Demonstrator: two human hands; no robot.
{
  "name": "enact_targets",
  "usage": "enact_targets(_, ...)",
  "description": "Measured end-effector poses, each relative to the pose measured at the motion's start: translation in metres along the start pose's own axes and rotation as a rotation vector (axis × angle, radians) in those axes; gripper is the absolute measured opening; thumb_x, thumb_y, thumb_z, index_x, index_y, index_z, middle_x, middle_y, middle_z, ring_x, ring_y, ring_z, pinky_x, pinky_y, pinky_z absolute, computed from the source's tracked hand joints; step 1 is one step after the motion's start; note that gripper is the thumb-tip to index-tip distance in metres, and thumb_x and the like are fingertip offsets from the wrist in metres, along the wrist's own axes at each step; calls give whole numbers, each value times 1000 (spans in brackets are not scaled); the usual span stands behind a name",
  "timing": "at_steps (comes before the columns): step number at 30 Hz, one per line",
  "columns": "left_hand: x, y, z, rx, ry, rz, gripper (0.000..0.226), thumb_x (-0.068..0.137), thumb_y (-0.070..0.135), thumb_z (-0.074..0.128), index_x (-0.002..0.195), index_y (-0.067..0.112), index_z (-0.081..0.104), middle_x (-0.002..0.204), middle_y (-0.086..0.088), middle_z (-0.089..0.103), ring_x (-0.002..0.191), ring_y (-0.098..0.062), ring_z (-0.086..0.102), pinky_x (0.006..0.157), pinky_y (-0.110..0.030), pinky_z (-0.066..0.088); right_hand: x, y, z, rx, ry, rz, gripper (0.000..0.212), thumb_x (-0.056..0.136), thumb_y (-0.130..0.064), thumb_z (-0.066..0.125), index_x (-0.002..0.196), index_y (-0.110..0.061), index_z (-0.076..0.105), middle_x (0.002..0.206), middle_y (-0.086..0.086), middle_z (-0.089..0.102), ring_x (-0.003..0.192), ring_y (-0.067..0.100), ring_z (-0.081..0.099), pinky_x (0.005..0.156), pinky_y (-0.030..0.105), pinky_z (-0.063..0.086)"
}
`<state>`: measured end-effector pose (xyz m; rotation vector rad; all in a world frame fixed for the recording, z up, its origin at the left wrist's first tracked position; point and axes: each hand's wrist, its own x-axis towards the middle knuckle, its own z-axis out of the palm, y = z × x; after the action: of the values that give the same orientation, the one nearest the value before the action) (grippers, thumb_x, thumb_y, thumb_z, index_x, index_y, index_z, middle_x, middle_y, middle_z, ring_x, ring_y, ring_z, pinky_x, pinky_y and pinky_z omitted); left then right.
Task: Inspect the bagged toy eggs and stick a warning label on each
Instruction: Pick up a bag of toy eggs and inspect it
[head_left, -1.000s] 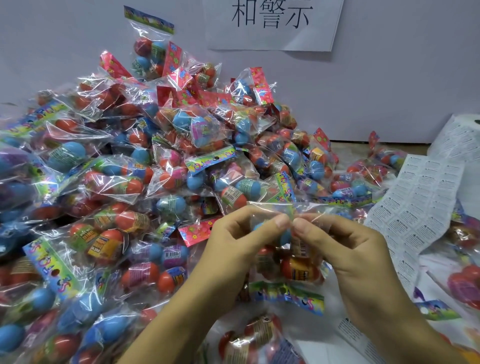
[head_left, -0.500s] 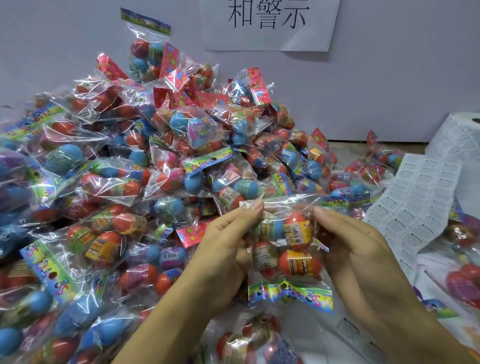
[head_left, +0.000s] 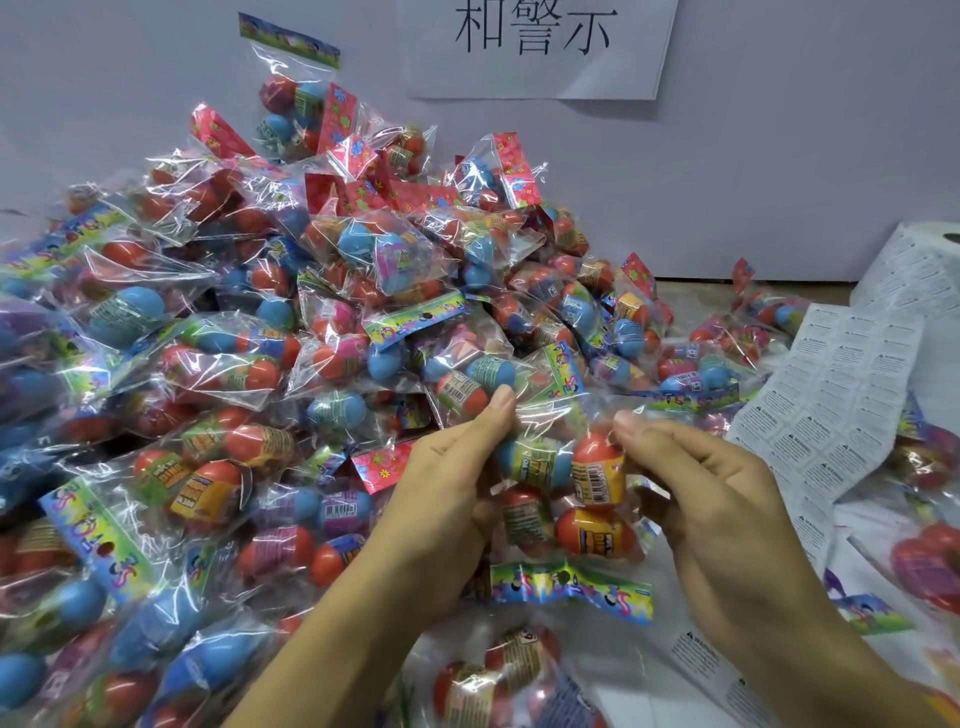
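While both hands hold it up over the table, the clear bag (head_left: 563, 499) shows its load plainly: a blue egg (head_left: 524, 460) and a red egg with a yellow band (head_left: 597, 467) side by side up top, two more red eggs below them, and the colourful header card (head_left: 571, 590) hanging at the bottom edge, so the bag is upside down. The left hand (head_left: 447, 499) grips the bag's left side, fingers curled behind the plastic and thumb stretched up along its top corner. The right hand (head_left: 717, 499) pinches the top right corner, fingertips pressed against the red egg, the other fingers loosely curled. The bag sits right between the two hands, just in front of the heap.

And what a heap: the pile of bagged eggs (head_left: 260, 364) fills the left and centre, bags of red, blue, pink and purple eggs with pink or rainbow header cards, stacked up against the wall. One more bag (head_left: 498, 680) lies directly beneath the held one. To the right, a long sheet of warning labels (head_left: 831, 400) trails from a roll (head_left: 919, 270) across a few more bags. Behind everything, a pale wall (head_left: 779, 156) carries a white paper sign (head_left: 535, 47) with large black characters, and a strip of tabletop (head_left: 691, 296) shows at the wall's foot.
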<state>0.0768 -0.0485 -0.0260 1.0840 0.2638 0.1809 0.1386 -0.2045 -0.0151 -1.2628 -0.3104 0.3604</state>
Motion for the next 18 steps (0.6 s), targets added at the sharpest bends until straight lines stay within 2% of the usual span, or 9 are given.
enact_targets(3,1,1,-3,91,3,18,48,87,50,73,97,3,80,104,-20,77,97,-32,74,85,-41,61,2,1,-3,-27,-3,21,36,68,-42,73,80,-9,80,79,10,74,69,13,69,60,20,55)
enact_targets(6,1,0,-7,203,-31,71,42,77,53,77,91,13,80,97,-13,77,91,-34,68,86,-46,52,2,1,-3,-95,-10,40,38,70,-46,71,83,-12,81,80,14,75,72,17,71,63,24,58)
enact_targets(9,-2,-2,-10,484,-161,141,34,76,48,79,103,28,76,107,4,77,106,-15,70,93,-38,55,-1,2,-4,-263,-51,-28,34,74,-48,69,87,-20,82,85,15,76,79,31,73,71,45,62)
enact_targets(11,-5,-2,-11,602,-234,147,32,82,40,80,113,36,72,116,12,74,118,-4,64,100,-37,52,-3,0,-2,-374,-60,-120,25,77,-48,70,87,-28,82,83,6,77,79,26,74,77,48,61)
enact_targets(12,-5,-1,-10,597,-249,159,34,84,34,80,117,35,72,119,10,74,121,-7,64,102,-40,51,-3,-2,-2,-390,-55,-156,24,76,-48,71,87,-30,82,82,3,76,77,22,74,75,47,63)
enact_targets(13,-6,1,-10,558,-258,187,34,85,28,79,118,29,72,118,5,75,118,-12,66,101,-40,53,-2,-4,-3,-381,-39,-189,23,76,-49,72,87,-31,81,82,2,76,76,20,74,73,46,64)
enact_targets(15,-5,6,-9,429,-229,286,27,82,20,82,108,17,75,106,-5,78,100,-19,73,86,-31,59,0,-7,-6,-316,31,-237,23,80,-52,77,93,-33,79,87,-1,77,82,15,74,75,38,63)
enact_targets(17,-4,10,-10,246,-155,359,20,74,12,84,91,15,73,93,-9,75,83,-22,74,67,-29,60,1,-10,-8,-294,74,-312,35,86,-61,67,108,-35,74,104,-8,75,99,8,71,81,22,57)
enact_targets(18,-3,12,-10,145,-126,374,18,73,11,81,86,17,70,92,-10,74,81,-23,73,64,-31,61,0,-10,-9,-293,66,-352,45,86,-66,62,117,-34,69,112,-11,72,107,6,68,85,16,53)
